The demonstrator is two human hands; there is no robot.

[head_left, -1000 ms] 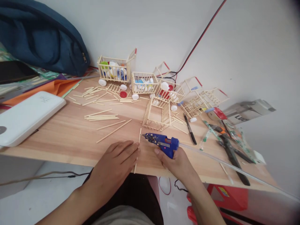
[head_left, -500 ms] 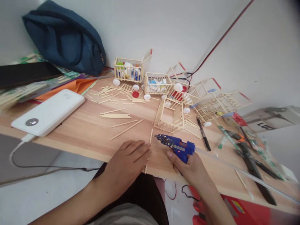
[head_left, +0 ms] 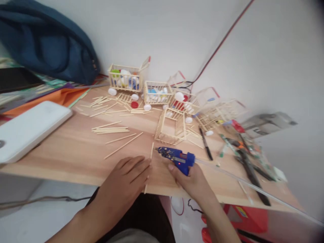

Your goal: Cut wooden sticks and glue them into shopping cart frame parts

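Note:
My left hand (head_left: pixel 124 182) lies flat on the wooden table (head_left: pixel 63 148), fingers stretched out, fingertips pressing a long thin wooden stick (head_left: pixel 149 167) that runs toward the table's front edge. My right hand (head_left: pixel 189 180) grips a blue glue gun (head_left: pixel 177 158) with its nozzle pointing left, close to the stick's far end. A clear glue rod (head_left: pixel 253 189) trails out of the gun's back to the right. Just behind the gun stands an open stick-built frame (head_left: pixel 170 126).
Small stick carts with bottle caps (head_left: pixel 125 77) line the wall. Loose sticks (head_left: pixel 111 128) are scattered mid-table. A white power bank (head_left: pixel 27 128) and a blue bag (head_left: pixel 45 44) are left; a black pen (head_left: pixel 205 143), pliers (head_left: pixel 249 168) and a grey box (head_left: pixel 268 123) right.
Both hands keep their hold and place on the stick and glue gun. Only the head camera has swung, first right, then back left, blurring the picture now.

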